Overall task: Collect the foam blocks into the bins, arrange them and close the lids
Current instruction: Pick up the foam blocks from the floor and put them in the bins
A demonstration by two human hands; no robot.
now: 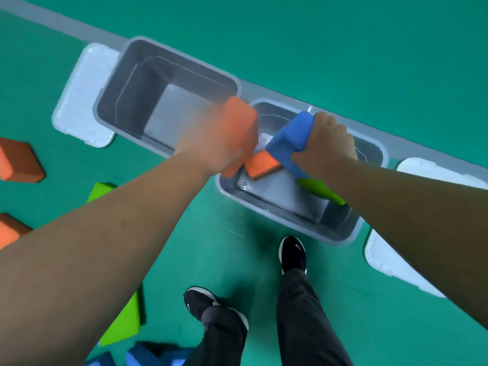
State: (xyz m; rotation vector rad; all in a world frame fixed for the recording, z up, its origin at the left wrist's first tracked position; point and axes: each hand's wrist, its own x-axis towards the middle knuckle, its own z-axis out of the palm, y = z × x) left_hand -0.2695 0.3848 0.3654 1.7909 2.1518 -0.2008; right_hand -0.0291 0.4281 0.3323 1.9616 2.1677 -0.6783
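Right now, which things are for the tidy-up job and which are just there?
For the job: orange block in left hand, blue block in right hand, big bin, small bin, white lids, loose floor blocks.
Just there: black shoes, grey floor stripe.

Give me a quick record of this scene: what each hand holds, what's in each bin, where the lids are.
left hand: grips orange block, blurred, between the two bins
right hand: grips blue block over right bin
left bin: no blocks seen inside
right bin: second orange block and green block inside
lids: off, white lids on floor beside the bins
floor: loose blocks lie at left
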